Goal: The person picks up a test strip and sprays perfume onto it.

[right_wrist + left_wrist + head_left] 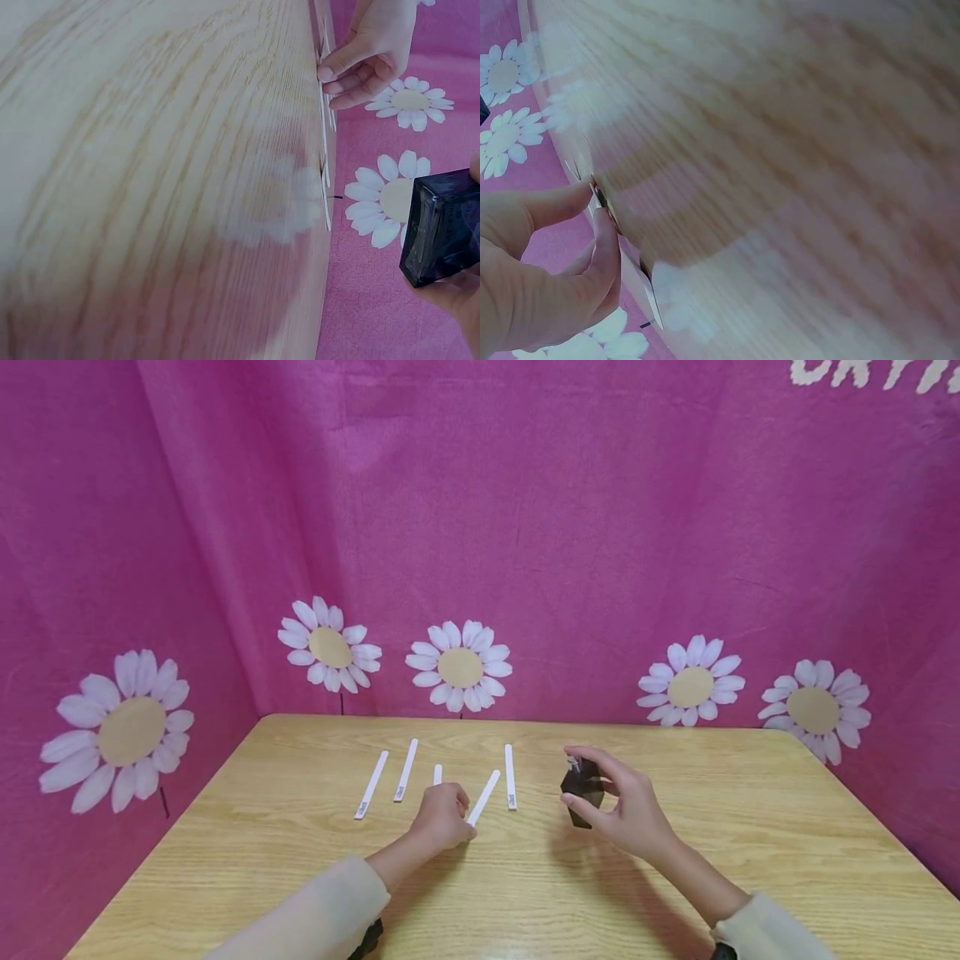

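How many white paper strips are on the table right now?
5: two at the left, one partly behind the left hand, one pinched by its fingers, one rightmost.

Soft, even light fills the head view, sharp throughout, with faint shadows on the table (675, 860) just below the fingers (592, 758). Its edges bow slightly. Both wrist views are hazy: wood grain smears, and pale flower reflections blur beside the fingers.
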{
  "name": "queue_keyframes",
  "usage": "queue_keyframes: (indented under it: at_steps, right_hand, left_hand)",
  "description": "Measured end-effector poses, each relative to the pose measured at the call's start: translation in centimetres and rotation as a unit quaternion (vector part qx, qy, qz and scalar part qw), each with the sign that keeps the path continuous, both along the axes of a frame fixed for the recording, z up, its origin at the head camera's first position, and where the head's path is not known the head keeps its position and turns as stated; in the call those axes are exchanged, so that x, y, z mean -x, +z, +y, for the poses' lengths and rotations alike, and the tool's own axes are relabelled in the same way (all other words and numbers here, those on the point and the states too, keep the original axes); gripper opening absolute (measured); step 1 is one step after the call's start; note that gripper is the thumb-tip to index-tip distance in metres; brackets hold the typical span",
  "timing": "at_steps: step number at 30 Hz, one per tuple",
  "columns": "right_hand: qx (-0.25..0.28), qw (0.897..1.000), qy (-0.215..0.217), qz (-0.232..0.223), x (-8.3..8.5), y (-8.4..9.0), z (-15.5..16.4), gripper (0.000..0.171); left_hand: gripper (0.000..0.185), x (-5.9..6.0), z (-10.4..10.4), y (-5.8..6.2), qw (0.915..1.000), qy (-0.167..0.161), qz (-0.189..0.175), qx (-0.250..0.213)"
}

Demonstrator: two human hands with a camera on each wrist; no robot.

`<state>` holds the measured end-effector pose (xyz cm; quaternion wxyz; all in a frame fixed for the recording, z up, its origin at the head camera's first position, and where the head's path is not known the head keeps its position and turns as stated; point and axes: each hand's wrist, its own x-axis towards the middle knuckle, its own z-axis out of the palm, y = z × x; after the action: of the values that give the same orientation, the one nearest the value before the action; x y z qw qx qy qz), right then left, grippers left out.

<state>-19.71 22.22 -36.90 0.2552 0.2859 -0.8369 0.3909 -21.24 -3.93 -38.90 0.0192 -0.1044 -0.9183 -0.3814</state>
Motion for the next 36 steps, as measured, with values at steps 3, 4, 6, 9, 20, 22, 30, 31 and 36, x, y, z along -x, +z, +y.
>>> queue_keyframes:
  at_steps: [3,4,6,9,20,22,30,31,36]
  right_hand:
    - [0.002,1.000,0.002,-0.001,-0.02,-0.11,0.07,0.056]
    - [0.002,1.000,0.002,-0.001,-0.01,-0.13,0.08,0.056]
    - [0.000,1.000,0.000,0.002,0.00,-0.13,0.11,0.056]
    - [0.000,1.000,-0.003,0.004,0.03,-0.06,0.13,0.056]
    - [0.004,1.000,-0.002,0.004,0.10,-0.11,0.19,0.056]
    - [0.004,1.000,-0.003,0.006,0.10,-0.18,0.20,0.056]
    - [0.000,1.000,-0.009,0.005,-0.06,-0.22,0.12,0.056]
    - [-0.001,1.000,-0.008,0.004,-0.06,-0.21,0.10,0.056]
    - [-0.002,1.000,-0.007,0.002,0.05,-0.27,-0.02,0.057]
  left_hand:
    - [0.033,-0.06,-0.08,-0.03,0.9994,0.004,-0.021,-0.027]
    - [0.033,-0.08,-0.09,-0.02,0.9990,0.004,-0.028,-0.035]
    - [0.033,-0.05,-0.12,-0.04,0.9983,0.005,-0.037,-0.045]
    - [0.028,0.06,-0.09,-0.07,0.9972,0.005,-0.044,-0.060]
    - [0.012,0.27,-0.11,-0.23,0.9942,-0.007,-0.071,-0.080]
    - [0.013,0.35,-0.19,-0.31,0.9939,-0.009,-0.074,-0.081]
    - [0.015,0.58,-0.23,-0.38,0.9865,-0.005,-0.096,-0.132]
    - [0.015,0.63,-0.22,-0.44,0.9831,-0.006,-0.106,-0.149]
    - [0.021,0.72,-0.52,-0.81,0.9626,-0.019,-0.154,-0.222]
